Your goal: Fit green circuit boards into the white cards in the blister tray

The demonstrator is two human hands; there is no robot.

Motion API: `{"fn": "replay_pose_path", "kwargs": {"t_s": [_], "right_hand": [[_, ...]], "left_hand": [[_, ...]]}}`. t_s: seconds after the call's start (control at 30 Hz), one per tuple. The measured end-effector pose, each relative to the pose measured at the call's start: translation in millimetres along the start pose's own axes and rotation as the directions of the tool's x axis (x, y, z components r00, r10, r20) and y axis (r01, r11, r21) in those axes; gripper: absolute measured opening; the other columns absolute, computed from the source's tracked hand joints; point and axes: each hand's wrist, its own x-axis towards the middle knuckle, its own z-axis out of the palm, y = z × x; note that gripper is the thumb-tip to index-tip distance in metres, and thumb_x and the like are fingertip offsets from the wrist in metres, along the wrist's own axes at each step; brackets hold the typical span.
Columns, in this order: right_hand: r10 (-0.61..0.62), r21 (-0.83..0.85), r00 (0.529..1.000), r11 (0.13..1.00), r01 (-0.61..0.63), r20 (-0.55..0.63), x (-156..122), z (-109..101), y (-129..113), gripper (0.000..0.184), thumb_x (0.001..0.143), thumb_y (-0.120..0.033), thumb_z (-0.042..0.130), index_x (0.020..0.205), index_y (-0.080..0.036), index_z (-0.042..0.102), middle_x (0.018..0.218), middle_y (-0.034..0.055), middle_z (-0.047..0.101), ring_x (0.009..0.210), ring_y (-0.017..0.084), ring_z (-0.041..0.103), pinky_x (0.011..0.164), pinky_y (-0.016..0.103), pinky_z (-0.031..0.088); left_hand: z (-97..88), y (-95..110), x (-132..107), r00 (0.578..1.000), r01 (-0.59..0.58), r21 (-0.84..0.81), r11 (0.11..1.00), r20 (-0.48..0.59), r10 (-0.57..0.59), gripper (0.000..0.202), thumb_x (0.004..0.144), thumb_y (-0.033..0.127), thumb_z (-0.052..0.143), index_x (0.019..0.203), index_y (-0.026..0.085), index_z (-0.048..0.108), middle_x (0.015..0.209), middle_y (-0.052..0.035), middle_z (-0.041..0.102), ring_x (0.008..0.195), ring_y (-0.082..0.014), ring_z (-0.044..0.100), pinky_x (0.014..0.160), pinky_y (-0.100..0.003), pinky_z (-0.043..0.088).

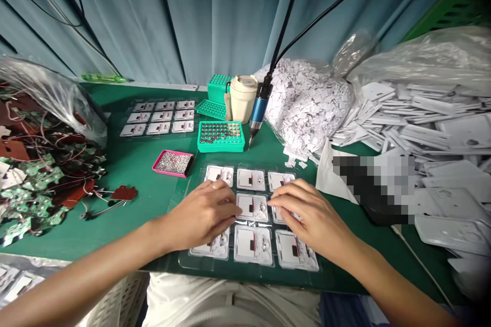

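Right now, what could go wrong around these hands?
The left hand is close to the pink tray of loose metal bits, so a knock might spill them. The clear tray sits near the front edge of the green table; the right hand could nudge it over.

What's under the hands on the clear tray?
The clear plastic tray holds white cards in three rows of three. The left hand hides the middle-row left card, and the right hand most of the middle-row right one; their faces can't be seen.
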Motion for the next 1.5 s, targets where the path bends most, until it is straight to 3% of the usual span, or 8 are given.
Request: {"fn": "replay_pose_path", "kwargs": {"t_s": [0.2,0.53,0.77,1.03,1.13,1.27,1.37,1.5], "right_hand": [[-0.017,-0.047,0.999,0.999,0.020,0.047,9.4,13.4,-2.8,0.025,0.089,-0.011,0.050,0.098,-0.023,0.070,0.107,0.0081,0.061,0.105,0.023,0.050,0.087,0.040,0.042],[-0.054,-0.111,0.995,0.992,0.063,0.079,7.9,20.1,-3.5,0.016,0.087,-0.017,0.054,0.092,-0.021,0.069,0.105,0.0046,0.062,0.101,0.021,0.047,0.092,0.045,0.032],[-0.108,-0.211,0.983,0.968,0.138,0.149,9.0,19.6,-6.6,0.012,0.087,-0.019,0.053,0.092,-0.018,0.063,0.097,0.0036,0.064,0.099,0.022,0.048,0.101,0.054,0.025],[-0.080,-0.179,0.995,0.980,0.091,0.065,5.9,25.6,-4.1,0.012,0.088,-0.026,0.053,0.084,-0.018,0.062,0.095,0.0023,0.064,0.096,0.020,0.049,0.100,0.052,0.028],[-0.071,-0.180,0.997,0.981,0.077,0.040,6.4,27.5,-3.3,0.014,0.087,-0.026,0.054,0.080,-0.018,0.061,0.094,0.0018,0.064,0.094,0.020,0.049,0.098,0.051,0.029],[-0.060,-0.086,0.998,0.995,0.058,-0.021,8.0,21.3,-1.2,0.012,0.089,-0.023,0.053,0.085,-0.019,0.063,0.099,0.0012,0.064,0.095,0.018,0.050,0.100,0.047,0.031],[0.012,0.030,0.993,1.000,-0.008,-0.116,7.4,9.7,5.6,0.013,0.088,-0.017,0.053,0.088,-0.019,0.065,0.093,0.0021,0.065,0.093,0.018,0.052,0.090,0.041,0.038],[0.127,0.122,0.965,0.987,-0.101,-0.230,5.0,0.0,23.4,0.014,0.088,-0.013,0.054,0.090,-0.020,0.065,0.092,0.0042,0.065,0.090,0.019,0.056,0.079,0.036,0.044]], "left_hand": [[13.0,-6.1,23.5,0.992,-0.127,0.172,0.977,0.039,0.122,0.025,0.097,0.026,0.047,0.113,0.018,0.064,0.102,-0.0105,0.058,0.101,-0.0272,0.048,0.088,-0.044,0.037],[19.1,-7.9,24.0,0.998,-0.067,0.034,0.997,-0.012,0.067,0.022,0.094,0.019,0.051,0.112,0.023,0.064,0.105,-0.0073,0.055,0.103,-0.0255,0.048,0.092,-0.042,0.035],[21.9,-12.6,22.4,0.997,-0.079,0.084,0.993,-0.018,0.081,0.036,0.092,0.021,0.052,0.126,0.029,0.059,0.113,-0.0064,0.057,0.108,-0.0255,0.049,0.090,-0.036,0.042],[35.8,-21.7,22.5,0.983,-0.063,0.058,0.996,-0.169,0.072,0.026,0.089,0.026,0.054,0.109,0.032,0.069,0.110,-0.0041,0.063,0.107,-0.0253,0.055,0.089,-0.037,0.050],[36.6,-25.6,22.3,0.985,-0.098,0.082,0.992,-0.132,0.109,0.027,0.086,0.027,0.059,0.111,0.034,0.068,0.113,-0.0026,0.062,0.108,-0.0250,0.055,0.090,-0.036,0.050],[27.8,-16.3,24.2,0.993,-0.028,0.027,0.999,-0.115,0.031,0.028,0.090,0.023,0.053,0.113,0.031,0.066,0.115,-0.0047,0.059,0.112,-0.0256,0.052,0.092,-0.038,0.047],[15.6,-7.2,27.0,0.999,0.001,-0.034,0.999,0.035,0.000,0.027,0.092,0.023,0.052,0.115,0.026,0.064,0.115,-0.0068,0.057,0.111,-0.0247,0.051,0.093,-0.037,0.045],[5.5,-6.7,27.7,0.996,0.036,-0.089,0.995,0.086,-0.029,0.026,0.093,0.028,0.053,0.115,0.020,0.064,0.106,-0.0099,0.056,0.105,-0.0265,0.049,0.091,-0.040,0.043]]}}
